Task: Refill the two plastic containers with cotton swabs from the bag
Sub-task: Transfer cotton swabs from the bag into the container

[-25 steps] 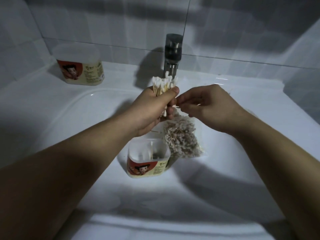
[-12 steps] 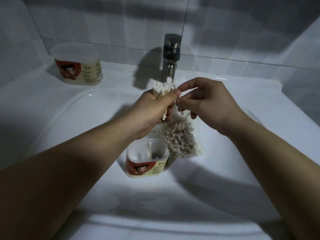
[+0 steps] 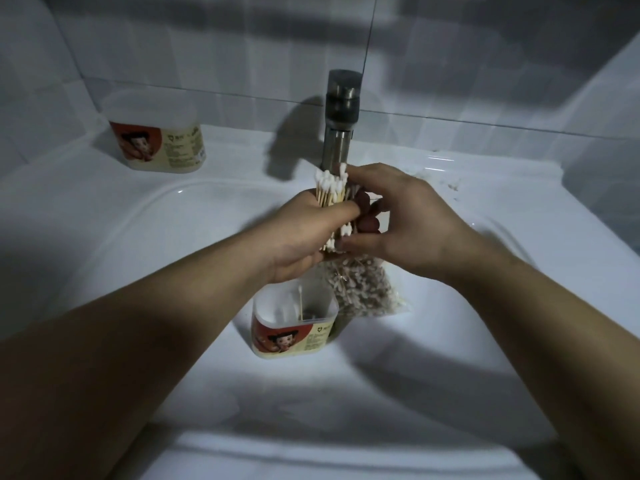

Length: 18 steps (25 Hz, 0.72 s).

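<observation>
At far left I see one container upright on the sink ledge. The left hand is clenched round a bundle of cotton swabs, upright in front of the tap. Below it the open second container stands in the basin, a few swabs inside, the bag just right of it. The right hand pinches the bundle's top and bottom ends.

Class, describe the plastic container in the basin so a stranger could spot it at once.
Start at the white sink under the steel tap. In its basin, beside the bag of swabs, stands an open plastic container with a red cartoon label. Its twin sits on the back-left ledge; this one holds just a few swabs.
</observation>
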Available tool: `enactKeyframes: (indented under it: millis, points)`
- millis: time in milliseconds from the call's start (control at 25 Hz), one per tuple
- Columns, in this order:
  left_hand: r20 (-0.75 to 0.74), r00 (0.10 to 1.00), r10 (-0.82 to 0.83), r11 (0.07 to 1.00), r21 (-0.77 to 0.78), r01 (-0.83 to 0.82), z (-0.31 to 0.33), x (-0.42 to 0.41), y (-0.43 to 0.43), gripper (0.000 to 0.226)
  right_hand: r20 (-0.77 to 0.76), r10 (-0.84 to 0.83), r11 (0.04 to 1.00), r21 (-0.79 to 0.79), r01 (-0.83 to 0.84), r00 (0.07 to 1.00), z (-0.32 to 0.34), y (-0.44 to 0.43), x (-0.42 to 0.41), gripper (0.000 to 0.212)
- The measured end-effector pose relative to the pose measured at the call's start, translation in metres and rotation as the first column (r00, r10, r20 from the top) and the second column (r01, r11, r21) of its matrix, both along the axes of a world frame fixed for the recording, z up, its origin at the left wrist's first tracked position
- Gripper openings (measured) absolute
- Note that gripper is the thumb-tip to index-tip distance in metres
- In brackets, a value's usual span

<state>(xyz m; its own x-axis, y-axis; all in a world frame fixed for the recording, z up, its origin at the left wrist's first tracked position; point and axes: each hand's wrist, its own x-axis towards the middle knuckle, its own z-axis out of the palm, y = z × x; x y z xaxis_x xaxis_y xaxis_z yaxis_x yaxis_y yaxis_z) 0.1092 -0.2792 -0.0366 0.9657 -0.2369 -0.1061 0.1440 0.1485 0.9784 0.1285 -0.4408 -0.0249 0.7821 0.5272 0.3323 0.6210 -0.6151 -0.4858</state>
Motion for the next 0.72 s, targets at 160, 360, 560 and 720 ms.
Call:
enactKeyframes:
  millis: [160,360,560,720]
  points:
    - [0.010,1.000,-0.012,0.999,-0.029,0.013,0.0012,-0.0007,0.0003,0.017,-0.053,0.055,0.997,0.061,-0.051,0.997,0.0032,-0.0003,-0.0024,0.112]
    - [-0.006,1.000,-0.029,0.999,-0.024,0.029,0.0018,-0.0022,0.0005,0.021,0.089,0.034,0.997,-0.068,-0.028,0.995,0.0053,-0.0006,-0.0036,0.092]
    - [-0.040,0.999,-0.036,0.997,-0.073,0.033,0.0032,-0.0040,-0.0015,0.021,0.039,0.084,0.994,-0.080,-0.081,0.996,0.0038,-0.0018,-0.0029,0.112]
    - [-0.048,0.998,-0.039,0.996,-0.080,0.036,0.0033,-0.0047,-0.0022,0.026,0.113,0.060,0.993,-0.112,-0.047,0.992,0.0030,0.0008,-0.0037,0.098]
